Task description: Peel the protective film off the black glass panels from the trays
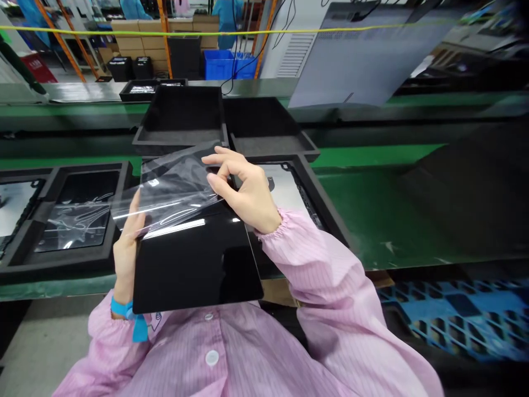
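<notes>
A glossy black screen panel [194, 264] is held in front of my chest, tilted toward me. My left hand [129, 237] grips its left edge, the thumb side partly behind clear film. A transparent protective film [173, 182] is lifted off the panel's upper part and still lies close to its surface lower down. My right hand [243, 184] pinches the film's right edge between thumb and fingers. Behind the panel, a foam tray [326, 212] holds a silver device housing [285, 187].
To the left, another foam tray [124, 187] holds a film-covered black panel [78, 215]. Two black foam trays [182, 138] [273, 146] stand behind. A green bench [372, 209] extends right. Farther back are a blue bin [219, 64] and cartons. A blue plastic pallet [467, 314] lies low at right.
</notes>
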Demonstrator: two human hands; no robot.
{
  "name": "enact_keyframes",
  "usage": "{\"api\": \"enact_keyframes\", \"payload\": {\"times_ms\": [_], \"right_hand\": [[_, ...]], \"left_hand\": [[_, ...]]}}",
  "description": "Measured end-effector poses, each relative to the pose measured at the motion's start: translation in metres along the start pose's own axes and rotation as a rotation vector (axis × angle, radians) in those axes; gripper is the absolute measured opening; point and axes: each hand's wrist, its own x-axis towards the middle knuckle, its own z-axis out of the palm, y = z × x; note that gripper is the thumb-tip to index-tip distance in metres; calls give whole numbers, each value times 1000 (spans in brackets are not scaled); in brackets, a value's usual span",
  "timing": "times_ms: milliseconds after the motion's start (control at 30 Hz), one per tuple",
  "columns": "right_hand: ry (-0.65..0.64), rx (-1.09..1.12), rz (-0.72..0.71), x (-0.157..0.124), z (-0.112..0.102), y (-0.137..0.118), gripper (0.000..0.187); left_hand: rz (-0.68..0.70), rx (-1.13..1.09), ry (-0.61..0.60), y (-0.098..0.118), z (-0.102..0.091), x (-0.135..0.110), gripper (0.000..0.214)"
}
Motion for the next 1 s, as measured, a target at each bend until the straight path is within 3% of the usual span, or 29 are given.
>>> {"api": "enact_keyframes", "payload": {"times_ms": [100,267,433,633,833,1000], "right_hand": [[7,82,46,2,2,-2,28],[22,115,76,0,5,1,27],[99,236,67,-4,8,16,28],[163,212,109,-8,9,26,31],[161,144,146,-9,8,19,35],[65,228,242,-5,20,13,32]], "left_hand": [[-26,-24,48,-1,1,0,42],[-38,-170,-32,0,-1,0,37],[-44,-272,-150,6,2,-3,45],[40,-147,-222,-1,3,1,51],[-33,-127,-258,2,1,0,57],[-114,-100,-230,-4,-10,9,71]]}}
